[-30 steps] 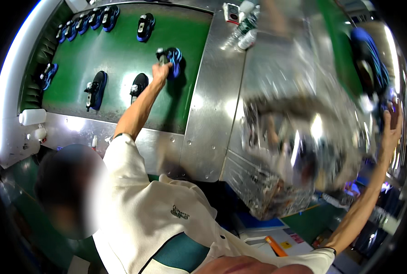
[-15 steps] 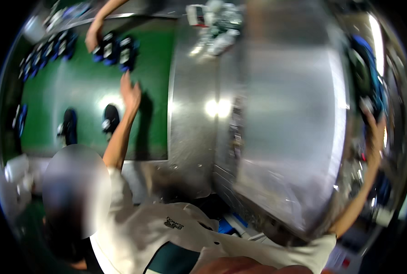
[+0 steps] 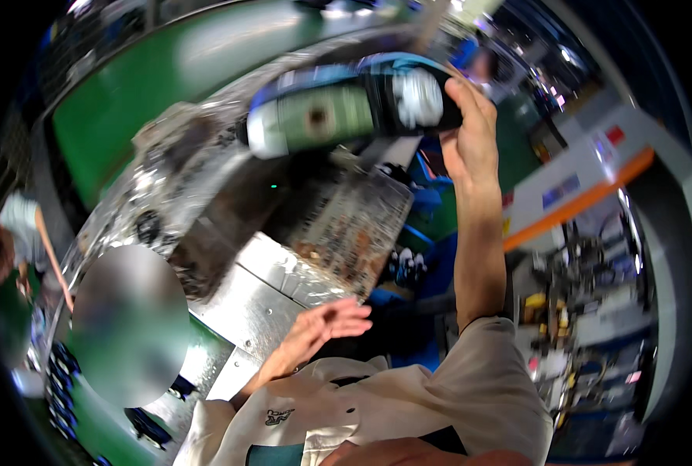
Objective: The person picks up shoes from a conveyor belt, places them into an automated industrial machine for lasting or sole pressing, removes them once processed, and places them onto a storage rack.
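My right hand [image 3: 474,140] is raised at upper middle, its fingers closed round one end of a black-and-blue shoe [image 3: 381,93]. A pale green block with a dark round hole, which looks like a shoe last, fills the shoe's opening; a white patch lies near my hand. The shoe is blurred by motion. Nearer my chest, my left hand [image 3: 322,330] is open with fingers stretched out, holding nothing, beside a bare metal surface [image 3: 256,314]. At lower left, several dark shoes [image 3: 62,388] line a green belt [image 3: 101,427], and another dark shoe [image 3: 150,429] lies closer to me.
Crumpled clear film [image 3: 171,155] covers a metal housing ahead, next to a stained panel [image 3: 346,233]. Another green surface [image 3: 101,128] runs across the upper left. On the right stand a pale machine with an orange edge [image 3: 587,198] and cluttered shelving [image 3: 587,303]. A person [image 3: 27,225] is at far left.
The view has turned right. My left hand has left the shoes on the green belt and is nearer my chest. The shoe in my right hand is now held up in front of me.
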A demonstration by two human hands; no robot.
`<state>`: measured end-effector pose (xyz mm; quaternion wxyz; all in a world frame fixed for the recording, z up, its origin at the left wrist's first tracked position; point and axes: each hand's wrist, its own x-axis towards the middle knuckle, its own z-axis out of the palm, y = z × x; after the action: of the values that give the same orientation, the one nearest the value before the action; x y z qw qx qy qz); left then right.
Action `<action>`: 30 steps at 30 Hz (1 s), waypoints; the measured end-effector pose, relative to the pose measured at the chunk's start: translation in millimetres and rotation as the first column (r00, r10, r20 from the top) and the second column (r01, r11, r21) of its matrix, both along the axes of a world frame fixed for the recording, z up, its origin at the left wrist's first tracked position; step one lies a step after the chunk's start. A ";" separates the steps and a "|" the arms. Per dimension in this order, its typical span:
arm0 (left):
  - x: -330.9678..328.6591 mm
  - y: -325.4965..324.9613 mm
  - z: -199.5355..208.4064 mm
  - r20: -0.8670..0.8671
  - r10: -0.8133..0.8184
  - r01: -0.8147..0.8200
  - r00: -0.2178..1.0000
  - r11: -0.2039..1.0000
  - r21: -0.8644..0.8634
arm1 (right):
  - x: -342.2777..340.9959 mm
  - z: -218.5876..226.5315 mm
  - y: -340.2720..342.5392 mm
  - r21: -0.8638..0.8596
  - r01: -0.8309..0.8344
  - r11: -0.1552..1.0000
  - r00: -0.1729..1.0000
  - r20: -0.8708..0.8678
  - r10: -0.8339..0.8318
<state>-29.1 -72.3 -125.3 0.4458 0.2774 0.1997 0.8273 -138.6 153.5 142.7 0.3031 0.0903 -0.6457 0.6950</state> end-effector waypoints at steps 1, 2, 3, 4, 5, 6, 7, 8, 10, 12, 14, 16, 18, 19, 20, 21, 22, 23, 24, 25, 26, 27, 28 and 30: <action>-3.5 20.1 25.4 0.061 -0.050 0.045 0.997 0.996 0.080 | 30.3 0.1 15.5 -0.013 -0.017 1.000 1.000 0.021 0.018; -6.4 36.5 46.0 0.126 -0.106 0.086 0.986 0.984 0.156 | 56.7 -6.2 30.1 -0.029 -0.033 0.999 0.998 0.044 0.035; -7.0 55.5 63.8 0.230 -0.199 0.166 0.953 0.974 0.158 | 89.6 -13.2 47.6 0.017 -0.013 1.000 0.998 0.065 0.012; -0.9 69.9 81.2 0.332 -0.267 0.228 0.905 0.962 0.153 | 119.3 -17.0 59.9 0.038 -0.023 0.999 0.988 0.153 0.017; 13.7 86.5 93.7 0.383 -0.197 0.183 0.902 0.980 0.073 | 149.7 -24.3 72.9 0.097 0.046 0.994 0.966 0.248 -0.069; 30.9 102.0 93.9 0.378 -0.382 0.344 0.843 0.924 0.167 | 187.8 -33.1 82.4 0.158 0.121 0.980 0.922 0.349 -0.170; 57.9 117.6 89.8 0.247 -0.449 0.434 0.859 0.894 0.115 | 220.6 -59.7 94.0 0.192 0.177 0.965 0.887 0.394 -0.241; 81.5 133.1 87.5 0.100 -0.508 0.504 0.856 0.862 0.060 | 248.6 -84.2 106.9 0.225 0.216 0.950 0.853 0.430 -0.296; 115.3 150.5 53.3 0.301 -0.494 0.519 0.816 0.855 -0.002 | 305.1 -91.6 109.0 0.474 0.396 0.787 0.783 0.274 -0.559; 156.9 181.9 57.6 0.233 -0.398 0.438 0.887 0.886 -0.153 | 386.7 -132.4 117.4 0.037 0.591 0.806 0.720 0.426 -0.548; 197.8 219.4 60.3 0.158 -0.371 0.400 0.915 0.884 -0.241 | 468.9 -179.1 119.2 -0.132 0.651 0.747 0.732 0.370 -0.572; 237.9 250.9 57.7 0.011 -0.328 0.313 0.945 0.892 -0.327 | 530.5 -206.3 106.4 -0.435 0.507 0.744 0.861 0.298 -0.412; 282.1 278.4 46.0 -0.156 -0.357 0.275 0.921 0.879 -0.390 | 569.3 -226.0 103.4 -0.221 0.718 0.660 0.679 0.428 -0.596; 304.7 286.7 40.7 -0.230 -0.344 0.235 0.910 0.887 -0.398 | 572.4 -216.0 104.3 -0.071 0.822 0.565 0.535 0.439 -0.722; 332.8 296.1 36.9 -0.288 -0.350 0.225 0.891 0.893 -0.389 | 581.0 -238.0 111.3 -0.155 0.893 0.423 0.448 0.403 -0.798; 356.7 304.8 28.5 -0.303 -0.402 0.284 0.864 0.886 -0.366 | 604.9 -247.0 114.0 -0.207 0.925 0.320 0.380 0.446 -0.810; 377.7 311.0 34.4 -0.332 -0.437 0.288 0.836 0.865 -0.412 | 624.3 -252.2 115.3 -0.258 0.944 0.205 0.312 0.499 -0.809; 395.0 319.9 29.1 -0.342 -0.474 0.315 0.812 0.848 -0.426 | 640.1 -257.9 114.5 -0.343 0.931 0.125 0.293 0.498 -0.816; 410.9 331.6 22.5 -0.351 -0.511 0.343 0.785 0.830 -0.441 | 657.7 -259.4 117.4 -0.400 0.914 0.063 0.296 0.555 -0.778; 424.4 345.9 14.5 -0.372 -0.545 0.394 0.751 0.822 -0.411 | 672.4 -259.5 120.2 -0.417 0.909 -0.005 0.243 0.540 -0.806; 438.1 357.3 14.3 -0.396 -0.575 0.418 0.716 0.808 -0.415 | 687.2 -259.1 127.1 -0.432 0.900 -0.059 0.190 0.511 -0.838; 448.1 372.3 12.5 -0.399 -0.632 0.459 0.664 0.766 -0.450 | 707.1 -271.8 130.9 -0.411 0.899 -0.150 0.113 0.549 -0.828; 457.2 389.8 9.7 -0.408 -0.677 0.482 0.613 0.729 -0.486 | 726.7 -280.8 136.2 -0.346 0.891 -0.292 -0.007 0.635 -0.773; 483.4 427.3 13.6 -0.363 -0.743 0.528 0.563 0.661 -0.534 | 769.1 -291.2 135.4 -0.471 0.823 -0.316 -0.026 0.526 -0.850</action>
<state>454.3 355.1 -111.7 0.6832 0.4693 0.3532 0.4338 630.4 288.9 -148.4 0.7205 -0.5130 -0.1714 0.4341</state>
